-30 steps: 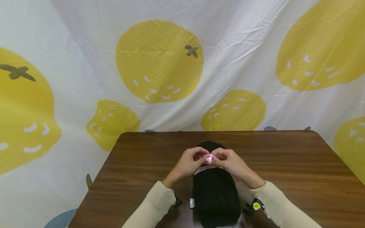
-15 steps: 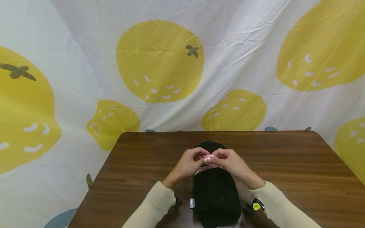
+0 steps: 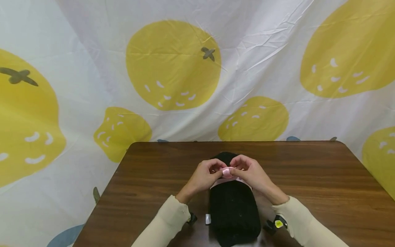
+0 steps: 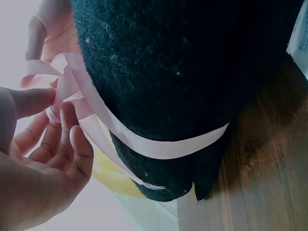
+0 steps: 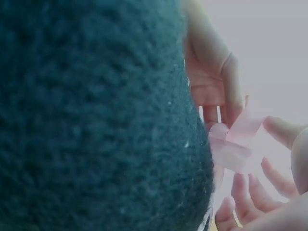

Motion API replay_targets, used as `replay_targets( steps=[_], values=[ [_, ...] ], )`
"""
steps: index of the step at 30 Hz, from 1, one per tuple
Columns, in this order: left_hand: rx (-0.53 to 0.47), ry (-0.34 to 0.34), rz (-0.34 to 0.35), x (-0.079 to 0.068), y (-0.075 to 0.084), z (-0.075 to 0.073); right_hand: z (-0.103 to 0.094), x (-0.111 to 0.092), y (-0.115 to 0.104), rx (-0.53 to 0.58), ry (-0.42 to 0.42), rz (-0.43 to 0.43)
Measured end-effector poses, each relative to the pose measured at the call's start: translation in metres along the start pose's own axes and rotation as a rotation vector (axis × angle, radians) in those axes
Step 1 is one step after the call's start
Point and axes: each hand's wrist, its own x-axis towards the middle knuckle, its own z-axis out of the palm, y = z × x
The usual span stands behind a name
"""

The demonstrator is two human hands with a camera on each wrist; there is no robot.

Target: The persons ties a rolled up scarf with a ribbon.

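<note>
A long black fuzzy bundle (image 3: 234, 212) lies on the table, rounded at its ends. Around its far part runs a pink satin ribbon (image 4: 163, 149), with loops gathered on top. My left hand (image 3: 202, 176) pinches the ribbon between thumb and fingers from the left. From the right, my right hand (image 3: 256, 176) has its thumb and index finger at the same loops. Seen from the left wrist, ribbon loops cross near the left thumb (image 4: 36, 102) and a loose ribbon tail hangs beside the wrapped band. The right wrist view shows the ribbon loops (image 5: 236, 149) between both hands.
A small white tag (image 3: 208, 219) sticks out of the bundle's left side. The brown wooden table (image 3: 154, 164) ends at a white curtain (image 3: 185, 127) printed with yellow fruit. Dark wrist cameras sit below both sleeves, the right one (image 3: 274, 224) bearing a yellow label.
The right hand has lifted slightly, its index finger rising. Between the hands, the crumpled ribbon has spread into a flatter, wider loop. The left hand and the bundle stay nearly where they were.
</note>
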Motion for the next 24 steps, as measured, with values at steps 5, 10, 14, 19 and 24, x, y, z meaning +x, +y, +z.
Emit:
replay_targets(
  steps=[5,10,14,19,24],
  values=[
    [0.027,0.017,0.020,0.001,0.001,0.001,0.001,-0.004,-0.005,-0.074,0.089,-0.097],
    [0.026,0.022,-0.002,-0.001,0.002,0.001,-0.001,-0.008,-0.012,-0.138,0.075,-0.044],
    [0.039,0.034,-0.020,-0.002,0.002,0.001,-0.002,-0.010,-0.013,-0.167,0.029,-0.034],
    [0.024,0.057,0.004,0.000,0.000,0.003,-0.002,-0.010,-0.013,-0.167,-0.020,-0.050],
    [0.031,0.079,0.049,0.002,0.000,0.003,0.000,-0.010,-0.016,-0.280,0.006,-0.079]
  ],
)
